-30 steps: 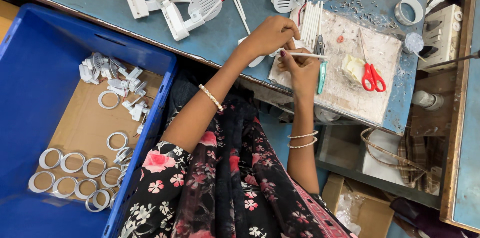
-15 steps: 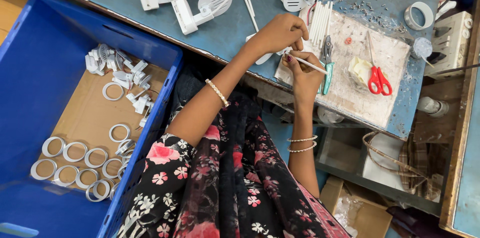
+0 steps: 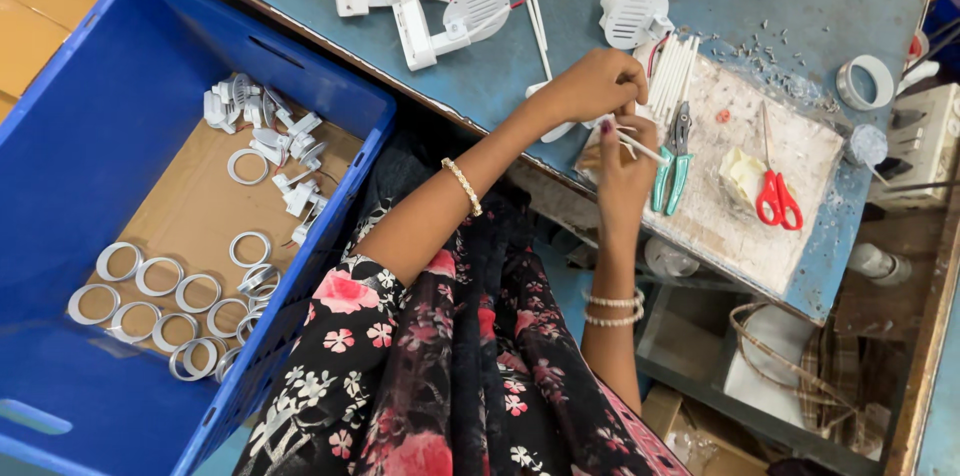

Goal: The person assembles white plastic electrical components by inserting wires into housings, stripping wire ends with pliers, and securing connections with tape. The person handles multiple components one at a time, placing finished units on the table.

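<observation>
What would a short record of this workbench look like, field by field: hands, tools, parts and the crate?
Left hand: closed over a small white part at the bench edge
Right hand: pinching a thin white tube
Board: pale, lying on the blue bench
Tools: green pliers; red scissors
Spare tubes: white bundle beside the pliers
Crate: blue, cardboard-lined, holding white rings and small white parts
Far bench: white fan-like assemblies

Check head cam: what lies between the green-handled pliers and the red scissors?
Between the green-handled pliers and red scissors, head view shows a pale yellowish block on the white board.
</observation>
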